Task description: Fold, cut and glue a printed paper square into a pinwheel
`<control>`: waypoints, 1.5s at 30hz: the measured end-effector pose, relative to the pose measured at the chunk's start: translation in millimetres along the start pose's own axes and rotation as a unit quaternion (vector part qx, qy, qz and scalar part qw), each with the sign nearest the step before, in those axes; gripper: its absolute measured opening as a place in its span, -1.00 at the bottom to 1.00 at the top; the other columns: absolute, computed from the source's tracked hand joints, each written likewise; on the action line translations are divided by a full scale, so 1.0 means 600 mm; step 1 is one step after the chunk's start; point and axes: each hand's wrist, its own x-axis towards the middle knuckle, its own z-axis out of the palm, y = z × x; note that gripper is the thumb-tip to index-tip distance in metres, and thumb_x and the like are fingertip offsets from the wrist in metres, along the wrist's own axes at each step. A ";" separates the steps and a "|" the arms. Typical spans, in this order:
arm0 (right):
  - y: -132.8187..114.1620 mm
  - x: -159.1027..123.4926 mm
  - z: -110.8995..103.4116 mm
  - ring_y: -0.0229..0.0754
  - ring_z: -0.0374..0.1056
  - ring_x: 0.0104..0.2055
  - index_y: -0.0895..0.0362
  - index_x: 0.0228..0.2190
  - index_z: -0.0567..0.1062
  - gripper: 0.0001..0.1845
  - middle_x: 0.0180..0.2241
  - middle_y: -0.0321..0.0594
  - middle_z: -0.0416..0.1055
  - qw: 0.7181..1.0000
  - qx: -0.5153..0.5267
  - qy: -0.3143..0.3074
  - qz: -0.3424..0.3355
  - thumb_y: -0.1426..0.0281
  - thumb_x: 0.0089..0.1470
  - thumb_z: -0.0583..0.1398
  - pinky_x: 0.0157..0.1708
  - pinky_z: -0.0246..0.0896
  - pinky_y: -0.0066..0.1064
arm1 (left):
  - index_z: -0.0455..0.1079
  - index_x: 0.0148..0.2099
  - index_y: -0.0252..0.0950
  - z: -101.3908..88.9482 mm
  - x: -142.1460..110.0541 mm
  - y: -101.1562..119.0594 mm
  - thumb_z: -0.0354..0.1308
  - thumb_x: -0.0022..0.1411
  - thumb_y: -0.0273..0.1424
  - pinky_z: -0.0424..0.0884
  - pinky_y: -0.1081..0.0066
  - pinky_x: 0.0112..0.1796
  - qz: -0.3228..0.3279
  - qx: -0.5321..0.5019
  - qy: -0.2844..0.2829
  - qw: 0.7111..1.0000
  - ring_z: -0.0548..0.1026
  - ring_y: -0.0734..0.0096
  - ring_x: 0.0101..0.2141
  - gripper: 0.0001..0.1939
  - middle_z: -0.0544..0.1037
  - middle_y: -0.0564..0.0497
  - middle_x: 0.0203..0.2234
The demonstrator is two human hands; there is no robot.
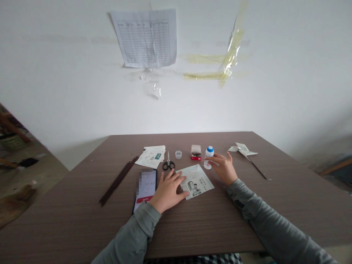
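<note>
- While my left grip [167,192] lies spread and flat on the worktop [228,223], its fingers [176,176] rest on the left edge of a printed leaflet [198,181].
- My right grip [224,168] is curved, with its fingers [216,157] at the side of a white bottle with a blue cap [209,157]; I cannot tell whether they pinch it.
- The bottle stands slightly tilted, just past the leaflet's far edge.
- Beyond the leaflet lie scissors [168,164], a small clear cup [178,154] and a red and white box [195,152].
- Just left of my left grip lies a phone [145,189], its top partly blurred.
- Farther left are dark sticks [118,180], with a small stack of papers [151,157] beyond the phone.
- Off to my right, a paper pinwheel [242,149] lies on a thin dark stick [258,170].
</note>
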 end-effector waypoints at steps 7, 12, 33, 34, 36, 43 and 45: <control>0.004 0.003 -0.005 0.32 0.84 0.17 -0.08 -0.28 0.82 -0.76 0.03 -0.07 0.95 0.998 0.058 0.004 0.024 0.17 0.43 0.39 0.69 0.14 0.72 | 0.60 0.74 -0.08 -0.001 -0.001 0.001 0.46 0.68 -0.13 -0.07 -0.74 0.78 0.002 -0.002 0.006 1.000 0.17 -0.49 0.87 -0.29 0.43 -0.26 0.82; 0.002 0.005 -0.002 0.19 0.80 -0.02 -0.09 -0.37 0.54 -0.79 -0.20 -0.19 0.88 0.996 0.069 0.028 0.051 0.16 0.27 0.39 0.64 0.31 0.58 | 0.62 0.72 -0.03 -0.003 -0.001 0.003 0.48 0.68 -0.15 -0.03 -0.70 0.78 0.003 0.004 0.011 1.000 0.19 -0.46 0.86 -0.32 0.44 -0.22 0.81; -0.028 0.020 -0.024 0.23 0.82 -0.19 -0.05 -0.23 0.72 -0.67 -0.27 -0.09 0.85 0.979 0.154 0.022 0.131 0.02 0.15 0.57 -0.04 0.75 0.04 | 0.62 0.73 -0.10 -0.014 -0.009 0.002 0.49 0.67 -0.14 -0.04 -0.60 0.82 0.009 0.015 0.003 1.000 0.22 -0.45 0.85 -0.29 0.46 -0.27 0.81; -0.030 0.021 -0.022 0.24 0.82 -0.19 -0.04 -0.24 0.72 -0.67 -0.29 -0.10 0.84 0.978 0.158 0.020 0.134 0.02 0.14 0.57 -0.04 0.74 0.05 | 0.64 0.71 -0.10 -0.015 -0.009 0.001 0.51 0.65 -0.15 -0.02 -0.60 0.82 0.009 0.015 0.007 1.000 0.23 -0.46 0.85 -0.30 0.48 -0.28 0.79; -0.035 0.025 -0.017 0.26 0.82 -0.19 -0.03 -0.22 0.73 -0.66 -0.30 -0.09 0.84 0.976 0.172 0.022 0.131 0.03 0.14 0.57 -0.02 0.74 0.08 | 0.67 0.69 -0.10 -0.018 -0.009 -0.004 0.53 0.63 -0.16 -0.01 -0.60 0.81 0.009 0.015 0.013 1.000 0.25 -0.47 0.84 -0.31 0.51 -0.28 0.77; -0.067 0.084 0.007 0.29 0.86 -0.08 -0.03 -0.18 0.77 -0.65 -0.19 -0.03 0.90 0.972 0.216 0.019 0.086 0.00 0.24 0.60 0.08 0.82 0.15 | 0.66 0.68 -0.10 -0.030 -0.007 -0.026 0.52 0.63 -0.17 -0.03 -0.61 0.81 -0.003 0.027 0.007 1.000 0.24 -0.44 0.85 -0.32 0.51 -0.26 0.78; -0.078 0.109 0.014 0.29 0.87 -0.07 -0.02 -0.20 0.76 -0.67 -0.19 0.00 0.89 0.975 0.209 0.014 0.081 0.05 0.24 0.62 0.08 0.82 0.12 | 0.66 0.68 -0.09 -0.031 -0.007 -0.027 0.51 0.63 -0.17 -0.04 -0.61 0.81 -0.004 0.025 0.005 1.000 0.24 -0.43 0.85 -0.32 0.50 -0.26 0.78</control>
